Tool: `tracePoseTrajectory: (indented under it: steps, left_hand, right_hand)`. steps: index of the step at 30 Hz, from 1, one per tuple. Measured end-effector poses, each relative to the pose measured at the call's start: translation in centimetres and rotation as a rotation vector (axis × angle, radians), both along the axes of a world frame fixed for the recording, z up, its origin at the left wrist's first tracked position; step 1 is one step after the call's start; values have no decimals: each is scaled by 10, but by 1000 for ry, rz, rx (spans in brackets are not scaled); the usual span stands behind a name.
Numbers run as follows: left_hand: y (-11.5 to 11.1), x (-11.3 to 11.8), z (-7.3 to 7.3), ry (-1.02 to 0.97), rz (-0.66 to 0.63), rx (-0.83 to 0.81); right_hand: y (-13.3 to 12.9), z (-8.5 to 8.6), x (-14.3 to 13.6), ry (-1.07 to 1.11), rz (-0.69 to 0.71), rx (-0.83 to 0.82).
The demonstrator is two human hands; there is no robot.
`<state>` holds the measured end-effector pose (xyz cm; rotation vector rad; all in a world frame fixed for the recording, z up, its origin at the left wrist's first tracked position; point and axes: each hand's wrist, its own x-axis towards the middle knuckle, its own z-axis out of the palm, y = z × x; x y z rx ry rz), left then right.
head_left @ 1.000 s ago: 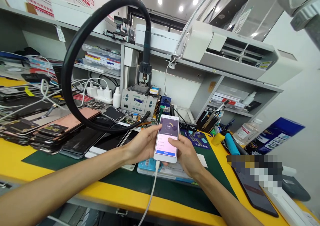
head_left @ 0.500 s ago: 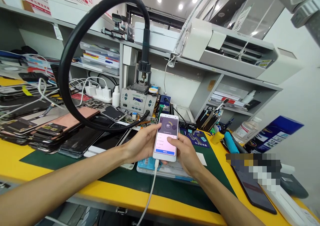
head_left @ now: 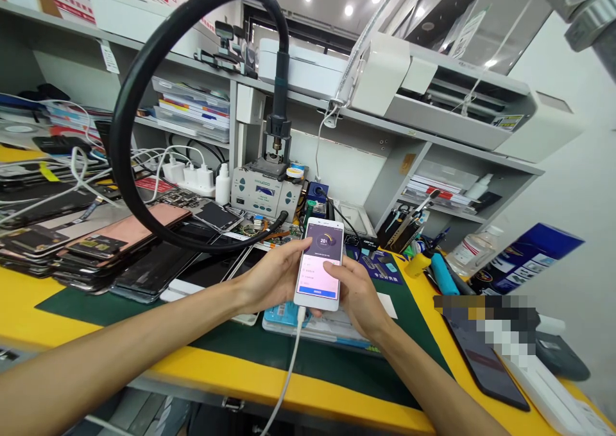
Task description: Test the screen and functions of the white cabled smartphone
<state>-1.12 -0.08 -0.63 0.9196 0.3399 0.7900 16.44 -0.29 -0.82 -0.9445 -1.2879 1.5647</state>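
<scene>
Head view: I have my left grip and right grip both clasped on the white phone, above the worktop's green mat; a white cable enters the phone's lower end.

Forearms angled inward, fingers curled

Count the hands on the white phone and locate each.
2: the left hand on the left edge of the white phone, the right hand on its right edge, thumb over the screen. Both are partly hidden.
</scene>
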Motion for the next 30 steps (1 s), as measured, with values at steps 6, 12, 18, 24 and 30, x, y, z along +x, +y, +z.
tracePoseTrajectory:
  steps: [6, 12, 18, 24, 30]
  left_hand:
    - [1, -1, -2, -12, -16, 14]
    - [2, -1, -3, -18, -15, 19]
    - [1, 0, -1, -4, 2, 5]
    - [1, -1, -4, 0, 8, 4]
    - [3, -2, -5, 4, -1, 12]
  right_hand:
    - [0, 1, -1, 0, -9, 8]
    - [0, -1, 0, -3, -1, 12]
    - [0, 0, -1, -9, -5, 17]
    - [-1, 1, -1, -36, -1, 30]
    - [0, 0, 0, -43, -5, 37]
